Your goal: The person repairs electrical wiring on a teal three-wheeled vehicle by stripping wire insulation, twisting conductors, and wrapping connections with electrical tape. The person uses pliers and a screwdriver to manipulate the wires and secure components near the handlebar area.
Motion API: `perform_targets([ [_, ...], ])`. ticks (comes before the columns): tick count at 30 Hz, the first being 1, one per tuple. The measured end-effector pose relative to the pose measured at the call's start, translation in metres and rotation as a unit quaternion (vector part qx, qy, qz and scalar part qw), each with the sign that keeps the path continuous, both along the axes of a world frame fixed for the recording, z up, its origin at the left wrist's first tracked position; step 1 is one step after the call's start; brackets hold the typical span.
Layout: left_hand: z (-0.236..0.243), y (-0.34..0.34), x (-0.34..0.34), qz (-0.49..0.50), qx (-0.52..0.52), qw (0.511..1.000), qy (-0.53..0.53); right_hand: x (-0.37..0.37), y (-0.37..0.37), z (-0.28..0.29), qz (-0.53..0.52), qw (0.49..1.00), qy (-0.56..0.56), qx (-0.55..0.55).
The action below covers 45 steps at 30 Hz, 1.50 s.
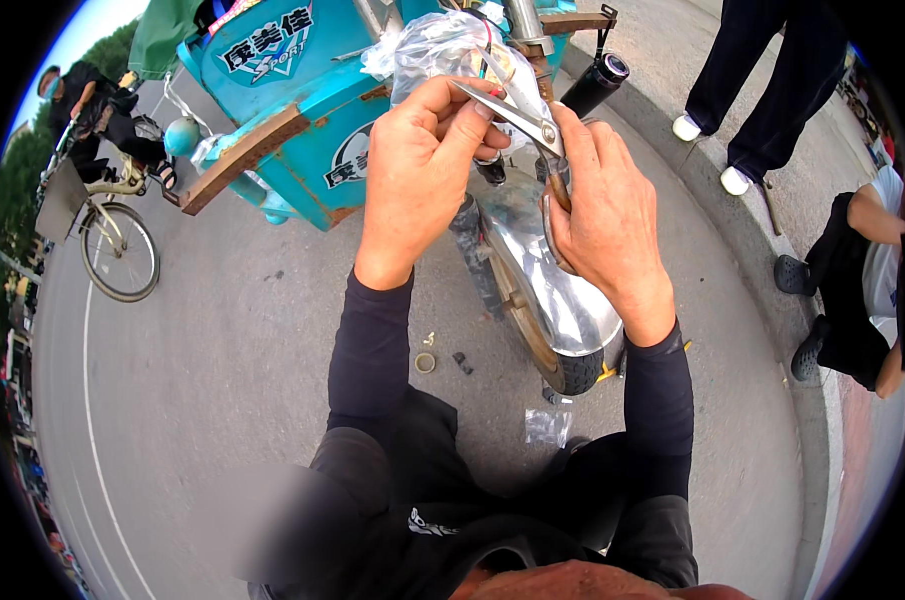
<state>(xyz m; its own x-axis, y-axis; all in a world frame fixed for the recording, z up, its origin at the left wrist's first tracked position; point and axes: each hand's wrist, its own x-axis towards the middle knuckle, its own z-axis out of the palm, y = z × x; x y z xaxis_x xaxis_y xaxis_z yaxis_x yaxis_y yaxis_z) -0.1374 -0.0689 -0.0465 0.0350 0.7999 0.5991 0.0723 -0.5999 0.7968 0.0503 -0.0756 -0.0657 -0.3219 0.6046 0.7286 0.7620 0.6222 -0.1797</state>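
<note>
My right hand (618,205) grips a pair of metal scissors (523,118) by the handles, with the blades apart and pointing up and left. My left hand (418,165) is closed, thumb against fingers, right beside the blade tips. A tiny red bit shows by its fingertips, perhaps the end of a wire; what the fingers pinch is mostly hidden. Just behind both hands is a crumpled clear plastic bag (438,50) on the vehicle's front. Below them sits a wheel (578,372) under a shiny metal fender (568,300).
A teal metal cart body (303,110) with a rusty bar (243,160) fills the upper left. A black flask (595,85) hangs at upper right. On the ground lie a tape roll (426,362) and a small clear bag (550,425). People are by the curb (763,310); a cyclist (103,120) is at left.
</note>
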Motion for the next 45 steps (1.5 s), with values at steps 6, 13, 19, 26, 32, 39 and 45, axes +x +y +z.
perform_targets([
  [6,-0.005,-0.001,0.006,0.048,0.019,0.998,0.036,0.001,0.0,0.0,-0.006,1.0,-0.009,0.03],
  [13,-0.004,-0.003,0.009,0.041,0.029,0.997,0.056,0.003,0.0,-0.005,-0.011,1.0,0.004,0.013],
  [19,-0.005,0.002,0.008,0.019,0.018,0.999,0.024,0.002,0.004,-0.007,0.011,0.999,0.026,-0.018],
  [26,-0.011,0.006,0.003,0.036,0.032,0.997,0.054,0.001,0.008,-0.014,0.018,0.999,0.029,-0.004],
  [32,-0.019,0.01,-0.005,0.084,0.046,0.983,0.159,0.001,0.013,-0.02,0.027,0.999,0.027,-0.002],
  [39,-0.027,0.021,0.0,0.068,0.123,0.989,0.055,-0.007,0.011,-0.025,0.075,0.993,0.079,-0.036],
  [45,-0.021,0.02,-0.022,-0.037,0.045,0.996,0.066,-0.01,0.001,-0.016,0.217,0.916,0.209,-0.263],
])
